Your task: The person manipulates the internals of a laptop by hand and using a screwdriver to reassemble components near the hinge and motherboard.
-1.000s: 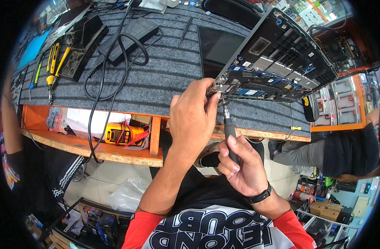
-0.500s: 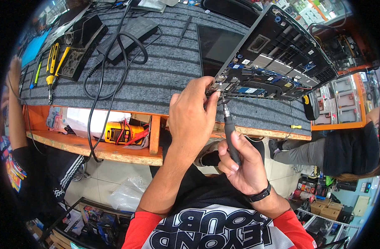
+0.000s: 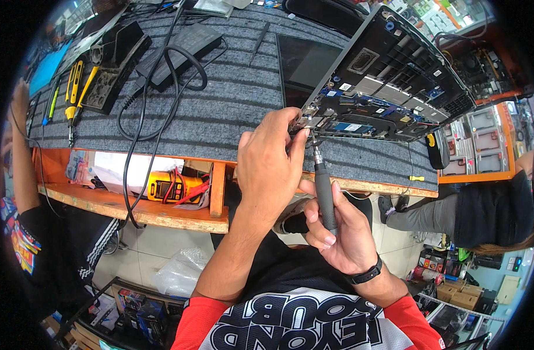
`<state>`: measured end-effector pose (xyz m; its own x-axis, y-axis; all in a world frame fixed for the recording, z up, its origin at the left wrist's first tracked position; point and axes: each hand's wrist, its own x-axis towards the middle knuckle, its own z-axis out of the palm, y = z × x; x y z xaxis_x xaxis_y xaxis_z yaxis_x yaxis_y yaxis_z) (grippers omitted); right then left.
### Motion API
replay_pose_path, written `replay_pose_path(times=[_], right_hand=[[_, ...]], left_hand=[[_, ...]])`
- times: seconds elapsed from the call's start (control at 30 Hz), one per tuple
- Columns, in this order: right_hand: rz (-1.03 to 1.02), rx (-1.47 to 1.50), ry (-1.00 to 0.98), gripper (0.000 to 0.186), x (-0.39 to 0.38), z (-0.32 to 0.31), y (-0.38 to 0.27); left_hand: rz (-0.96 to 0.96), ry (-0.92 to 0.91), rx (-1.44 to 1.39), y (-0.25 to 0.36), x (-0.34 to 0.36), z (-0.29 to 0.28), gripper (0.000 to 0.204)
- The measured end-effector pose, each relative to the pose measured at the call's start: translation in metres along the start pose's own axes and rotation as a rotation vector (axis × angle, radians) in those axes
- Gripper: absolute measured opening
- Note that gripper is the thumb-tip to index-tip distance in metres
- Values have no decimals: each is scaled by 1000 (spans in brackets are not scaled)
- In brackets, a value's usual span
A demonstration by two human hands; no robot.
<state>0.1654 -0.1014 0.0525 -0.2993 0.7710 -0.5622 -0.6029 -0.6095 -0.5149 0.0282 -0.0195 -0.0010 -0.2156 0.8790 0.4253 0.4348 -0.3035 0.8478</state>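
Note:
An opened laptop chassis (image 3: 389, 81) stands tilted up on the bench, its inner boards and cables exposed toward me. My left hand (image 3: 271, 154) pinches the chassis at its near left corner, thumb and fingers closed on the edge. In my right hand (image 3: 348, 233) is a screwdriver (image 3: 324, 189) with a dark grey handle, held from below. Its metal shaft points up at that same corner, close to my left thumb; the exact tip contact is too small to make out. Flat behind the chassis lies a dark screen panel (image 3: 305, 64).
A power adapter (image 3: 188, 49) with a looping black cable lies left of centre on the striped grey mat (image 3: 232, 105). Yellow tools (image 3: 74, 87) lie farther left. A yellow multimeter (image 3: 168, 186) sits on the shelf below. People stand at left and right.
My right fingers have shifted on the screwdriver handle, the index finger now extended up beside it, and the handle stands slightly more upright. My left hand and the chassis stay in place.

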Motion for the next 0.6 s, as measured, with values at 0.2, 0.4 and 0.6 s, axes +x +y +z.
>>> replay_pose_path(times=[0.2,0.4,0.6], right_hand=[[-79,41,-18,45,2,-8,5],[1,53,-20,32,1,0,-1],[-78,8,-3,47,1,-8,3]], left_hand=[[12,-2,3,0,1,2,29],[2,-5,3,-1,0,1,29],[4,-7,6,0,0,2,29]])
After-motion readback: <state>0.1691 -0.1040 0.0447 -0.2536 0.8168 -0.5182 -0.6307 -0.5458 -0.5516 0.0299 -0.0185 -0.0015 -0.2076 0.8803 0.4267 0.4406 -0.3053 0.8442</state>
